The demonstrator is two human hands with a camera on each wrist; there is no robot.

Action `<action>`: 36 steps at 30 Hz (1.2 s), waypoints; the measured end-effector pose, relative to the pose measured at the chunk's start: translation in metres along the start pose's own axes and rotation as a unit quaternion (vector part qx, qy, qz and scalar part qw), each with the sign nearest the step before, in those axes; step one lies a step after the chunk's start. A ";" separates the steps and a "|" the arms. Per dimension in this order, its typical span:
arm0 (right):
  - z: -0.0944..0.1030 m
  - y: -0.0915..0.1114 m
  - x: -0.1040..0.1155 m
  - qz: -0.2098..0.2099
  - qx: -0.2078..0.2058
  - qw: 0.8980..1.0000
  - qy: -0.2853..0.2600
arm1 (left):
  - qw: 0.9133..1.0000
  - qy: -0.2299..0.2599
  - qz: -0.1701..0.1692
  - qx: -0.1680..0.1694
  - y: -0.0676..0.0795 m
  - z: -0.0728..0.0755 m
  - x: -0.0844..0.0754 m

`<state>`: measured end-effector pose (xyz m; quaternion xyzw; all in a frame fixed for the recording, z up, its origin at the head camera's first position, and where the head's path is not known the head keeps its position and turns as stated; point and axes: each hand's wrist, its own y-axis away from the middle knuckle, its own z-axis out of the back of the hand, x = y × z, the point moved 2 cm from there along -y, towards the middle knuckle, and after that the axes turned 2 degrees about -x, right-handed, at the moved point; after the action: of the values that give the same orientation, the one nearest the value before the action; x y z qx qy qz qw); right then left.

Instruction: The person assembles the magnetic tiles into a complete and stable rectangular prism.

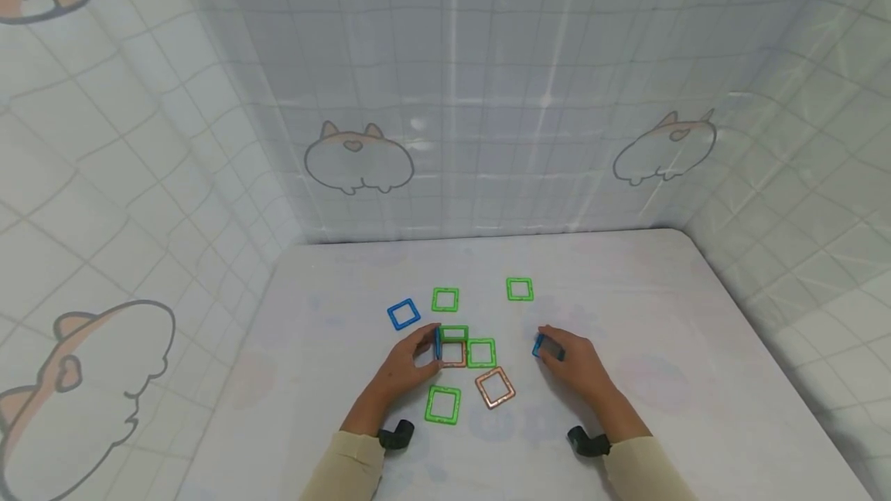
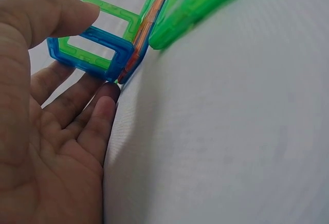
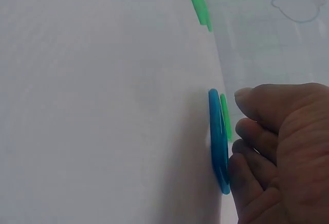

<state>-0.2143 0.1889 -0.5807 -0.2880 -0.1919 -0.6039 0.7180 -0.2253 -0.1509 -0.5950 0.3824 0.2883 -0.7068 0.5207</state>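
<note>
My left hand (image 1: 400,369) pinches a blue square magnetic tile (image 2: 121,54) between thumb and fingers, holding it upright at the left edge of a flat orange tile (image 1: 454,365). A green tile (image 1: 454,328) stands up along the orange tile's far edge, and another green tile (image 1: 481,366) lies flat against its right side. Over to the right, my right hand (image 1: 578,362) is low over a second blue tile (image 3: 218,142) on the table. Its fingers are loosely bent beside that tile, with the thumb apart from it; the hand partly hides the tile in the head view.
Loose square tiles lie around: a blue one (image 1: 404,314) and a green one (image 1: 445,300) behind, another green one (image 1: 520,289) at back right, an orange one (image 1: 495,388) and a green one (image 1: 442,405) in front. Patterned curtains (image 1: 487,99) surround the white table (image 1: 334,269).
</note>
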 end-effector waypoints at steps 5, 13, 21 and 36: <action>0.002 0.003 -0.003 0.003 -0.011 1.000 0.014 | 1.000 0.007 -0.013 -0.002 0.000 0.000 0.000; 0.008 0.016 -0.011 -0.061 0.048 0.996 0.045 | 1.000 -0.002 -0.007 0.001 0.001 -0.002 -0.003; 0.013 0.025 -0.024 -0.090 0.049 0.993 0.057 | 1.000 0.004 -0.011 -0.003 0.002 -0.001 -0.004; 0.015 0.026 -0.025 -0.068 0.034 0.996 0.053 | 1.000 -0.001 -0.007 -0.004 0.002 -0.001 -0.002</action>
<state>-0.1928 0.2205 -0.5893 -0.2173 -0.1931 -0.6588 0.6939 -0.2228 -0.1496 -0.5935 0.3779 0.2930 -0.7096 0.5176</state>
